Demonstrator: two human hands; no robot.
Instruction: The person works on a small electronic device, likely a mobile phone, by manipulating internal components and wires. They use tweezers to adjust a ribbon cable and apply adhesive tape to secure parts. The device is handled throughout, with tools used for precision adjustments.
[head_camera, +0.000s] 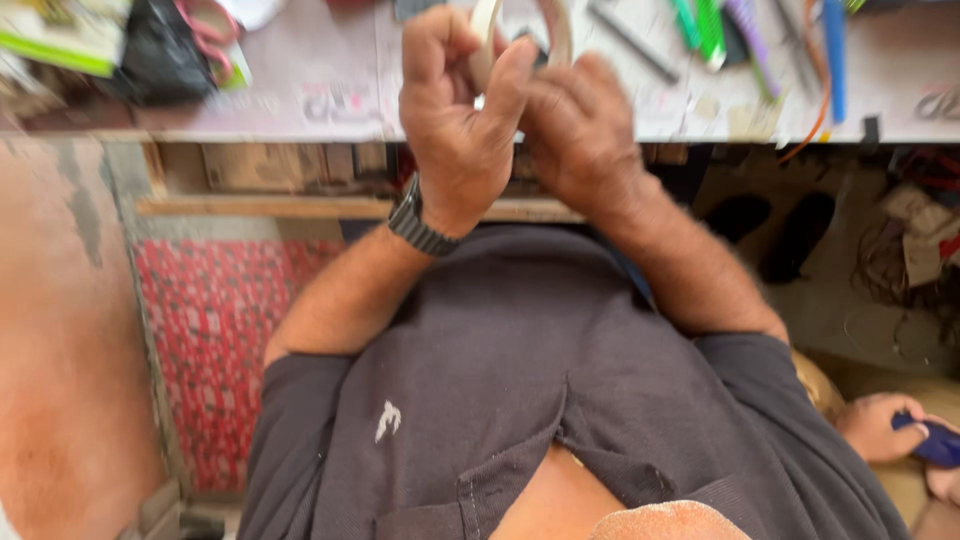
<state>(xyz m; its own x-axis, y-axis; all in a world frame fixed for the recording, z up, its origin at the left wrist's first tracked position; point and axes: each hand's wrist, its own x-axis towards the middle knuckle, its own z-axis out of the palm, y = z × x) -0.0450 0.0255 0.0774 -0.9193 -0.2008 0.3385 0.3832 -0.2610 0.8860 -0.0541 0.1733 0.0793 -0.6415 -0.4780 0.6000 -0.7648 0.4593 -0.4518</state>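
Head view looks down over a dark shirt toward the counter (330, 90). Both hands raised above the counter's near edge, closed together on a pale roll of tape (487, 30). Left hand (460, 120), watch (418, 225) at the wrist, pinches the ring with thumb and fingers. Right hand (580, 135) curls against it from the other side; view blurred, exact grip unclear. Pens and tools (715, 30) scattered beyond. Another person's hand (880, 425) with a blue object (935, 440) at lower right.

Risk: the roll may slip from the pinch, falling under the counter.
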